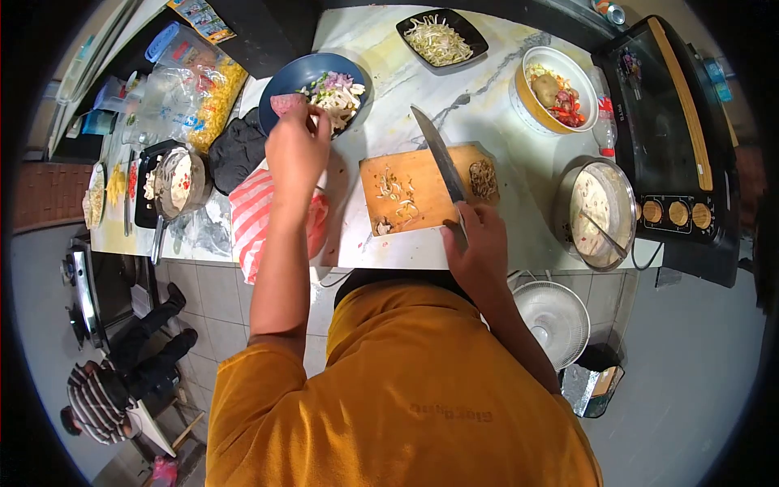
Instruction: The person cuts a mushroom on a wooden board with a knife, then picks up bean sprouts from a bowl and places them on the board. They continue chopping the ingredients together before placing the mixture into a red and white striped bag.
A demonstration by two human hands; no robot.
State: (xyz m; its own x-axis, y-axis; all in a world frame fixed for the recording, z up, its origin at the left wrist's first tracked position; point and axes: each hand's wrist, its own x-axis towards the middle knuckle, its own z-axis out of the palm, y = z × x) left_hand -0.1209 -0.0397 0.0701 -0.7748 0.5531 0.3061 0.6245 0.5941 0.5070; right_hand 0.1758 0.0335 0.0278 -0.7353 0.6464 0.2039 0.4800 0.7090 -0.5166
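My right hand [479, 241] is closed around the handle of a large kitchen knife [438, 152], its blade slanting up and left across the wooden cutting board [442, 213]. Light, thin bits lie scattered on the board's left side, and a small heap of brownish shreds [483, 179] sits at its right end. Over the near rim of a dark blue bowl [280, 81], my left hand [299, 150] has its fingers curled; what they hold, if anything, is hidden. Beside the fingers is a pinkish piece [286, 103]. Chopped purple onion [339, 81] and pale slices fill the bowl.
A black dish of bean sprouts [438, 40] stands at the back. To the right are a bowl of vegetables [557, 99], a pot of creamy mixture [602, 203] and a toaster oven [673, 114]. A striped bag [251, 211] and a pan [180, 183] lie left. A person [101, 398] sits lower left.
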